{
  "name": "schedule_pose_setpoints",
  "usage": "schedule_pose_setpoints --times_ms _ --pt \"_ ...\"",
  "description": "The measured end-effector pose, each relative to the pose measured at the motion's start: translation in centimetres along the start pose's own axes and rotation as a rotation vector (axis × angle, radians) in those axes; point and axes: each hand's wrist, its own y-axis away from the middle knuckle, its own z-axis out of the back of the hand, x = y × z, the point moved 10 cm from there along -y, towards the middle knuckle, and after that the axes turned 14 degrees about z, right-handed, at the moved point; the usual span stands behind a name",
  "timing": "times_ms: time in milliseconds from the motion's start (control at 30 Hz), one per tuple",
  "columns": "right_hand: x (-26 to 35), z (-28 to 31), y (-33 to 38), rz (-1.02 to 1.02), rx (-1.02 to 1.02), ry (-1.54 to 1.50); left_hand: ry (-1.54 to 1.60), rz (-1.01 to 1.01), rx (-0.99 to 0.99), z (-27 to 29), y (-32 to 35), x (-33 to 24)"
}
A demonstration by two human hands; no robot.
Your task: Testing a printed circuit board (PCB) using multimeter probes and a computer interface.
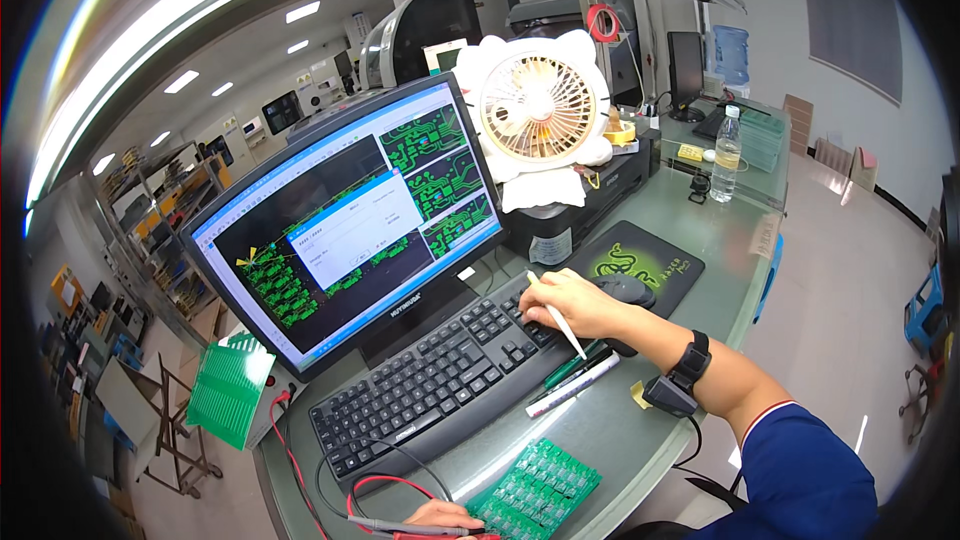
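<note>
My right hand [575, 305] is over the number pad of the black keyboard [440, 375], fingertips down at the keys. A slim white pen-like stick [566, 328] is held in its curled fingers, the tip slanting down toward me. At the lower edge my left hand [440, 513], partly cut off, is closed around a grey test probe [400, 527] and a red test probe [440, 536]. Its fingertips reach the edge of a green circuit board panel [540, 490]. Beyond the keyboard a monitor [350, 220] displays a green board layout with a dialog box over it.
A white marker [573, 386] and a green pen [575, 365] lie beside the keyboard. Right of it are a mouse [625, 290] and mouse pad [660, 265]. A white fan [540, 105], a bottle [727, 155] and a striped green board [232, 390] stand around. Red and black leads loop near the keyboard.
</note>
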Motion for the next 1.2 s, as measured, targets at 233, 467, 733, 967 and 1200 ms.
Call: schedule_pose_setpoints --times_ms 233,467,733,967,1200 --pt "-4.3 0.2 1.4 -0.213 -0.104 -0.005 0.140 0.094 0.021 0.0 0.0 1.3" --pt "-2.3 2.6 1.1 -0.100 -0.151 -0.015 0.168 0.102 0.020 0.0 0.1 1.6" --pt "-1.5 3.0 1.0 -0.030 -0.194 0.055 0.153 0.093 0.018 0.1 0.1 1.5" --pt "-0.3 3.5 0.8 0.004 -0.275 0.072 0.191 0.127 0.005 0.1 0.0 1.7" --pt "-4.2 0.3 1.9 -0.228 -0.065 -0.032 0.144 0.091 0.001 0.0 0.0 0.9"
